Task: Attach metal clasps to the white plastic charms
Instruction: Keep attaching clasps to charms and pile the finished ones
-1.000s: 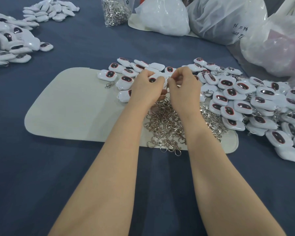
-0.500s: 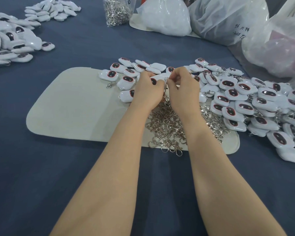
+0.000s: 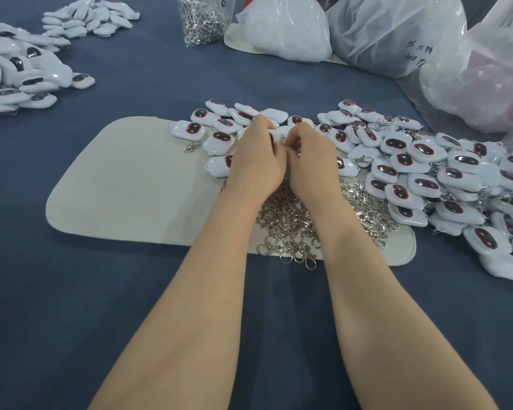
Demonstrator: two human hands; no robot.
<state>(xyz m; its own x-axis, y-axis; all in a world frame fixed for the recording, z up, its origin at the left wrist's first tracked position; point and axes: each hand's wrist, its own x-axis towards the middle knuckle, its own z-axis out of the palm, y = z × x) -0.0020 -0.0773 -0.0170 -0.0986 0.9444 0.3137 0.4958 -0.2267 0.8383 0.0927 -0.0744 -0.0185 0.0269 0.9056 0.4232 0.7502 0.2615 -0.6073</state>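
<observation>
The charm sits between the two hands, just above the far edge of the mat; only a sliver of its white shell shows. The left hand has its fingers curled round the charm. The right hand, touching the left, pinches at the charm's edge with bent fingers. Whether a clasp is between its fingertips cannot be told.

A heap of clasps lies on the mat's near right part, under both wrists. More charms are scattered along the mat's far edge. A large pile of charms spills off the mat's right end. Beyond the mat stand a clear bag of clasps and several plastic bags. Far to the mat's left lies another pile of white pieces. All of it rests on a blue cloth.
</observation>
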